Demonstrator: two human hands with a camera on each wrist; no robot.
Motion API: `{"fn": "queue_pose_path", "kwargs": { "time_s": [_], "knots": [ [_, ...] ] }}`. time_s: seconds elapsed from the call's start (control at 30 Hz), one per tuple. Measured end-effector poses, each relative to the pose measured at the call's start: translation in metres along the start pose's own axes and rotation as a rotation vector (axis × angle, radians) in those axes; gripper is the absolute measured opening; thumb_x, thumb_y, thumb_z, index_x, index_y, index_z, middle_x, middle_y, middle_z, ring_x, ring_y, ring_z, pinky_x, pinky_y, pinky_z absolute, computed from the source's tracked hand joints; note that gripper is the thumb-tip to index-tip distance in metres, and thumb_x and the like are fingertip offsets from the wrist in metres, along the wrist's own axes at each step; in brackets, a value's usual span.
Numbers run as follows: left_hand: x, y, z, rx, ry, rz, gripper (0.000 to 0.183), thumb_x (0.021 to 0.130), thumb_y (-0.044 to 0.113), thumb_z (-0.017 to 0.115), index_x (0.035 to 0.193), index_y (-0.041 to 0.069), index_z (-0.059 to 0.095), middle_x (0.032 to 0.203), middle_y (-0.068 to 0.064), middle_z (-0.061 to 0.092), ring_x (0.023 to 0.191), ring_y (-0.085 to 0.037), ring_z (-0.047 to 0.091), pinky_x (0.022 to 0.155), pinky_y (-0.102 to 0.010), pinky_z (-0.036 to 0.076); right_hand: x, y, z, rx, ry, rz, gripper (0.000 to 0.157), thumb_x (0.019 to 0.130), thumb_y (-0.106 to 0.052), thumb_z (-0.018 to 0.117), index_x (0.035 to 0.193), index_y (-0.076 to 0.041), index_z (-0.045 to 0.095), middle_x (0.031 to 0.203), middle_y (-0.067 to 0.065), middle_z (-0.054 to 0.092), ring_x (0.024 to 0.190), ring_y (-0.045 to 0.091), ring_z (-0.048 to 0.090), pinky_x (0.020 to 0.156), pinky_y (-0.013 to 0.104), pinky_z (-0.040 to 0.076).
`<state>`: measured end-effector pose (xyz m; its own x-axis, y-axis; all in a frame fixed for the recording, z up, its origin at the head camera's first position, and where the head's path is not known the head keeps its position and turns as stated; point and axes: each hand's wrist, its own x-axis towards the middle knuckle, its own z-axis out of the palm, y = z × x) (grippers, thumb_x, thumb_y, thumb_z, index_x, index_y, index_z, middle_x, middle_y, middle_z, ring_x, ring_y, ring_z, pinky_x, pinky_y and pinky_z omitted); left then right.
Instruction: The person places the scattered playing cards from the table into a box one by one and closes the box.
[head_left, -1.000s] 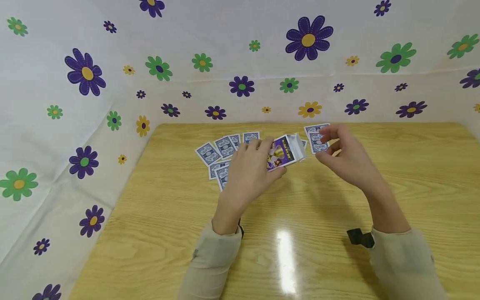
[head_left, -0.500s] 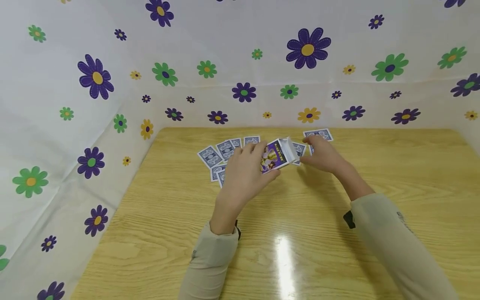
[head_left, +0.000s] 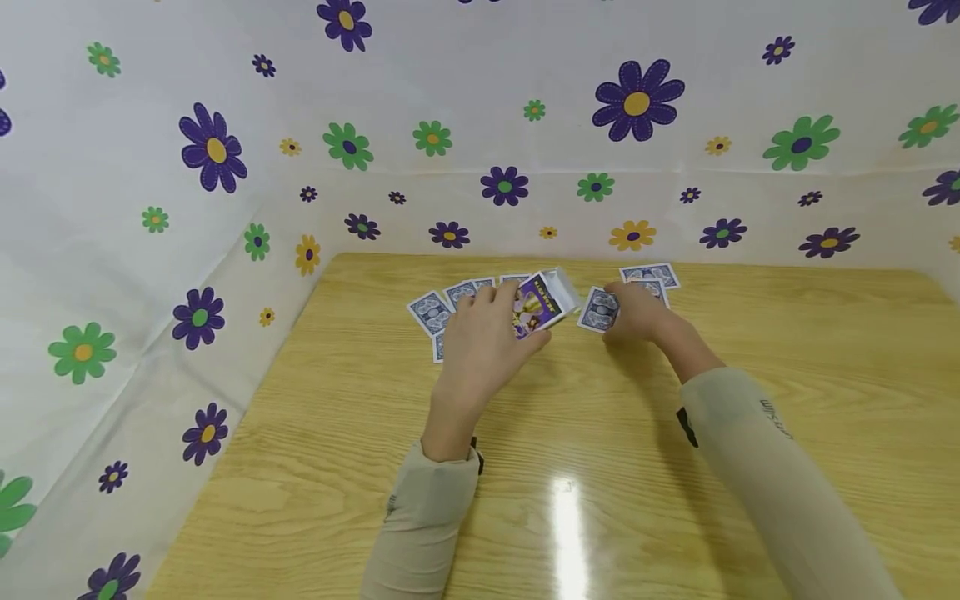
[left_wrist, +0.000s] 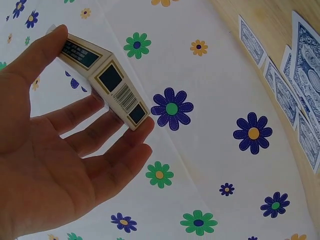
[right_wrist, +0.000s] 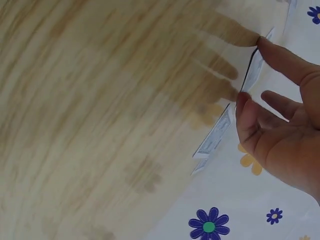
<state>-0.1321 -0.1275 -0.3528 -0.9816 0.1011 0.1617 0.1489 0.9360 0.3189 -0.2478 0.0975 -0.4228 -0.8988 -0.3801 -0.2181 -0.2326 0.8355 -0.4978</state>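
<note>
My left hand (head_left: 482,342) grips a purple playing-card box (head_left: 538,304) between thumb and fingers, above the table. The box's flap end stands open and points right. A barcode shows on its end in the left wrist view. To the right of the box, my right hand (head_left: 636,315) pinches a blue-backed playing card (head_left: 599,310) by its edges, low over the table. In the right wrist view that card (right_wrist: 253,66) spans from thumb to fingertip, seen almost edge-on. Behind the right hand lie another card (head_left: 651,274) and one partly covered by the hand.
Several face-down cards (head_left: 430,313) lie spread to the left of the box, partly hidden by the left hand. The wooden table (head_left: 315,417) meets a white flowered cloth (head_left: 450,192) at its back and left edges.
My right hand has come left and down from the back-right cards and taken hold of the card beside the box. The left hand still holds the box, shifted slightly left.
</note>
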Motion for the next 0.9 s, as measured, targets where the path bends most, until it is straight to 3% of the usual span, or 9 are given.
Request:
{"fn": "queue_pose_path", "kwargs": {
  "time_s": [0.2, 0.47, 0.67, 0.9],
  "knots": [
    [0.001, 0.001, 0.001, -0.015, -0.007, -0.01, 0.072, 0.086, 0.05, 0.074, 0.143, 0.013, 0.049, 0.128, -0.012, 0.06, 0.109, -0.032, 0.056, 0.087, -0.044, 0.051, 0.003, 0.007, 0.0, 0.022, -0.014, 0.019, 0.08, 0.083, -0.013, 0.075, 0.146, 0.012, 0.032, 0.139, 0.034, 0.043, 0.122, 0.044, 0.046, 0.109, 0.055, 0.037],
    [0.003, -0.001, 0.004, -0.03, -0.012, 0.001, 0.073, 0.086, 0.049, 0.074, 0.144, 0.013, 0.049, 0.126, -0.011, 0.061, 0.106, -0.03, 0.057, 0.087, -0.042, 0.05, 0.009, 0.008, 0.0, 0.074, -0.01, 0.103, 0.089, 0.088, -0.016, 0.072, 0.154, 0.007, 0.017, 0.155, 0.032, 0.022, 0.14, 0.047, 0.028, 0.117, 0.057, 0.022],
    [0.003, -0.003, 0.003, -0.008, -0.007, 0.001, 0.074, 0.085, 0.05, 0.074, 0.144, 0.013, 0.048, 0.123, -0.012, 0.061, 0.105, -0.03, 0.057, 0.085, -0.043, 0.051, 0.01, -0.001, 0.001, 0.064, -0.052, 0.098, 0.093, 0.083, -0.017, 0.077, 0.152, 0.007, 0.021, 0.15, 0.034, 0.029, 0.13, 0.045, 0.037, 0.113, 0.056, 0.031],
    [0.005, -0.003, 0.003, -0.02, -0.026, 0.002, 0.074, 0.086, 0.049, 0.074, 0.144, 0.013, 0.048, 0.123, -0.012, 0.061, 0.105, -0.031, 0.055, 0.087, -0.043, 0.05, 0.007, -0.008, 0.003, 0.027, -0.124, 0.126, 0.085, 0.081, -0.029, 0.083, 0.14, 0.01, 0.036, 0.121, 0.024, 0.053, 0.104, 0.032, 0.052, 0.099, 0.047, 0.045]
  ]
}}
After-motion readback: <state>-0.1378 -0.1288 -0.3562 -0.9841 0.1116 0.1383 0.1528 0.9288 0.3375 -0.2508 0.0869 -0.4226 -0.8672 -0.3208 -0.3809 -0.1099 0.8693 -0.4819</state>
